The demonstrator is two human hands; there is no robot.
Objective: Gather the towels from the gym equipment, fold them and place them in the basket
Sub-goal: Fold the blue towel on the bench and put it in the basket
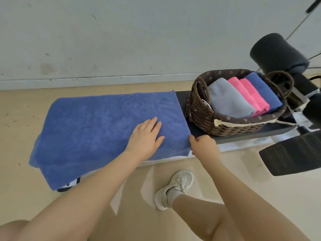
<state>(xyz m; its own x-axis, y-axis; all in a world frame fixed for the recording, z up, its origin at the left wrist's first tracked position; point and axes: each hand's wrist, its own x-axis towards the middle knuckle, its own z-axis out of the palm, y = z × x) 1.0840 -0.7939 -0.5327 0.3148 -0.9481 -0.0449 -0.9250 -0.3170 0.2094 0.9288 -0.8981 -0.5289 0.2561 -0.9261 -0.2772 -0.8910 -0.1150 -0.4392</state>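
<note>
A blue towel [97, 129] lay spread flat over the bench [246, 134], its left end drooping toward the floor at 8 o'clock. The left hand [145, 138] pressed on it with fingers straight and flat. The right hand [205, 146] pinched the towel's near right corner between thumb and curled fingers. At 2 o'clock on the bench stood the basket [206, 117], holding folded grey, pink and blue towels [243, 96].

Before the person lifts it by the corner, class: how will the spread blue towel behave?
The blue towel will probably sag and fold: its left end already drapes over the bench edge. Its plush pile suggests it won't slide easily under the flat left hand. The right hand pinching one corner should lift it easily.
</note>
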